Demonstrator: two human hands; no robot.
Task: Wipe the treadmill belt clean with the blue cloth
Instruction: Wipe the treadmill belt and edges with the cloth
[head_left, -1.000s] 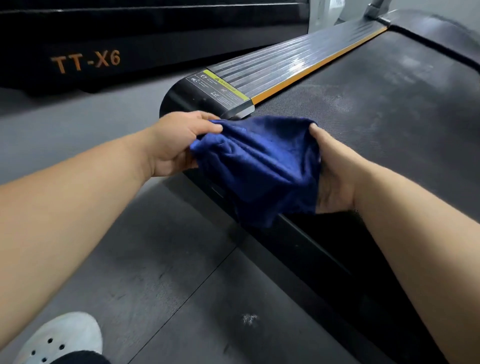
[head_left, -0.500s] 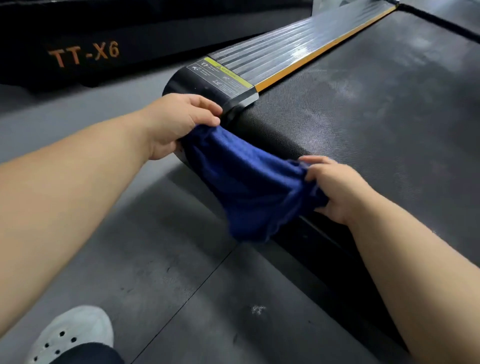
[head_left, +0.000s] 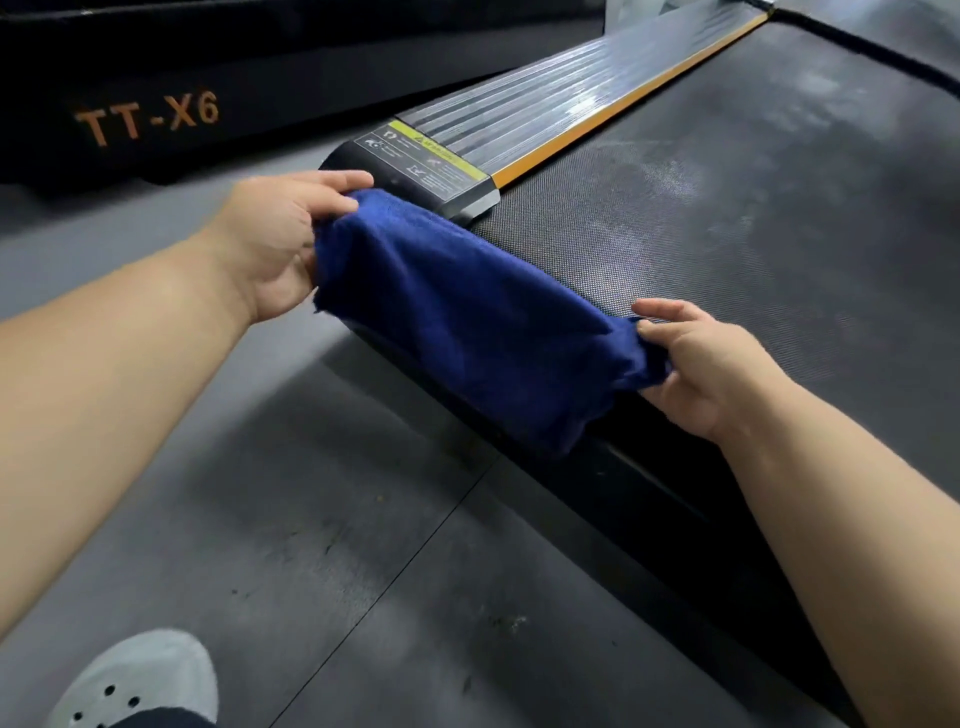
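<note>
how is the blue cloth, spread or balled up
Spread: the blue cloth is stretched between the left hand and the right hand, draped over the end of the treadmill belt.

The dark blue cloth (head_left: 467, 332) is pulled taut slantwise over the near end of the belt (head_left: 727, 208), left hand (head_left: 270, 244) and right hand (head_left: 711, 369) gripping its ends. The belt is black, finely textured, with pale dusty smears farther up.

Mid-frame, the blue cloth (head_left: 467, 322) is stretched between two hands across the rear edge of the treadmill belt (head_left: 727, 208). The left hand (head_left: 275, 244) grips its left end beside the ribbed side rail (head_left: 561, 111); the right hand (head_left: 711, 364) pinches its right end. A white shoe (head_left: 140, 680) shows at the lower left.
</note>
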